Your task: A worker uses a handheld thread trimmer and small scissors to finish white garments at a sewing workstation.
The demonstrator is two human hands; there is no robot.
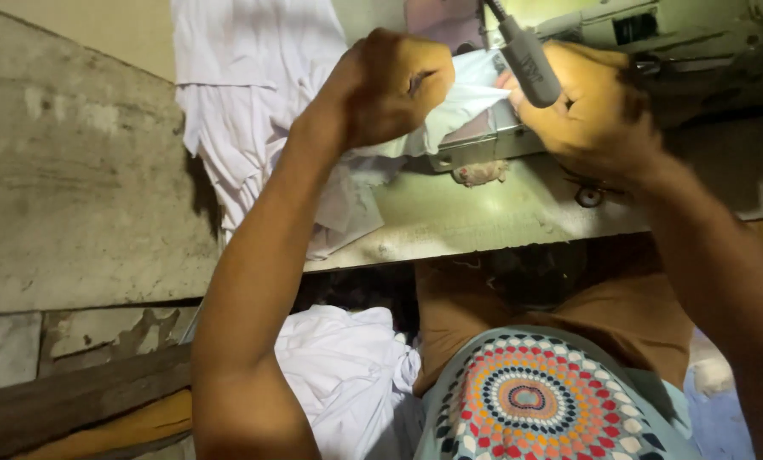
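While the left hand [394, 85] pinches white cloth [462, 102] at the sewing machine [483, 140], the right hand [598, 111] grips a grey tool [526, 60]. More cloth [245, 102] waits piled on the desk [483, 213], so the work looks midway.

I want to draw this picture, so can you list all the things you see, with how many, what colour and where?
white cloth: one piece, white, gripped between both hands at the machine
white cloth pile: one heap, white, on the table's left end
white bundle: one, white, below the table beside the lap
sewing machine: one, pale grey-green, top right
lamp arm: one, grey, over the right hand
table: one, pale green, across the middle
wall: grey, left
patterned shirt: one, many-coloured circles, bottom
left hand: fingers closed on the cloth
right hand: fingers on the cloth
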